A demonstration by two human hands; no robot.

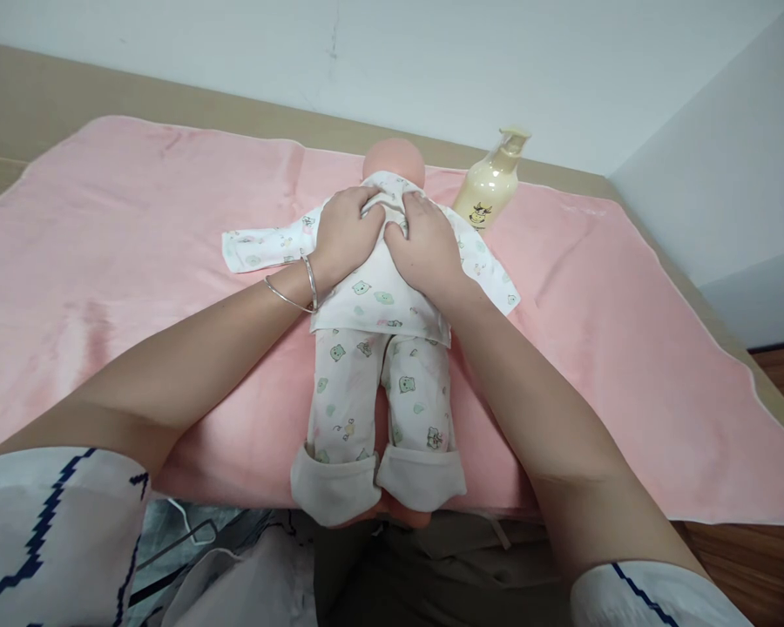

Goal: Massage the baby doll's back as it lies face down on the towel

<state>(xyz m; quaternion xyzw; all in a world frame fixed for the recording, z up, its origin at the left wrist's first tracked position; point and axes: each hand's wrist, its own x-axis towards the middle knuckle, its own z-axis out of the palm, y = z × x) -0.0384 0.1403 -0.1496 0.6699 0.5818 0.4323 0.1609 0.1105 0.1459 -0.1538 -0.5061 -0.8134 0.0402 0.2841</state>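
Note:
A baby doll in a white shirt (pixel 382 300) with small green and pink prints lies in front of me, its smooth round head (pixel 395 155) at the far end. My left hand (pixel 349 231) rests on the left side of the upper torso, thumb apart from the fingers. On the right side, my right hand (pixel 428 244) lies against the shirt, its thumb pointing inward. Between both hands the cloth is wrinkled below the collar. Matching trousers (pixel 346 392) with turned-up white cuffs cover the legs. Which way the doll faces I cannot tell.
A pink cloth (pixel 627 348) covers the table beneath the doll. Close to the doll's right-hand shoulder stands a cream pump bottle (pixel 490 183) with a cow picture, tilted in view. A pale wall (pixel 235 52) rises behind the table's wooden edge.

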